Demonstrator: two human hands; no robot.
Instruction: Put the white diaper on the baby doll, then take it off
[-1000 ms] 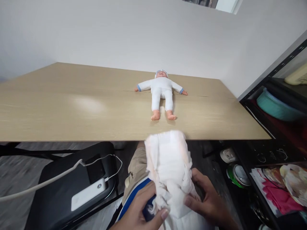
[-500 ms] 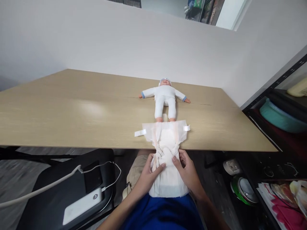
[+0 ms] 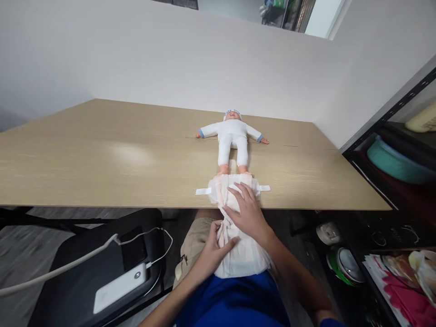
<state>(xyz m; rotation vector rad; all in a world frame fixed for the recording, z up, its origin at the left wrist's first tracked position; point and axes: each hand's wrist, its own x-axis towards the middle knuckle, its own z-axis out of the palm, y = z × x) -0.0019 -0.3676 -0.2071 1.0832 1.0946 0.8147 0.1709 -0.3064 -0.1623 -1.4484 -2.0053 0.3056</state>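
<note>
White diaper [image 3: 243,259], unfolded and lying lengthwise over the near edge of the surface [image 3: 102,154]. Its far end rests flat on the wood with both fastening tabs spread out sideways, the left tab [image 3: 203,191] and the right tab [image 3: 265,187]. Its near end hangs off the edge onto the person's lap.

Right hand [image 3: 247,211]: open and flat, fingers splayed, pressing the far end down and grasping nothing. Left hand [image 3: 213,250]: thumb across the gathered middle, fingers curled at the diaper's left side. Whether they pinch the material cannot be told.

Doll [image 3: 232,138]: on its back just beyond the diaper, arms out, feet at the far hem. It is fully dressed in white and not yet on the diaper, so the opening-out is done and nothing is fastened.

The surface is pale wood – it carries only the doll and the diaper's far end – and is backed by a plain white wall [image 3: 170,59]. A black seat [image 3: 68,277] stands below on the left, bearing a white power bank [image 3: 117,290] (cabled to a dark phone [image 3: 133,247]). A black shelf unit [image 3: 391,113] on the right holds a teal bowl [image 3: 398,161].
</note>
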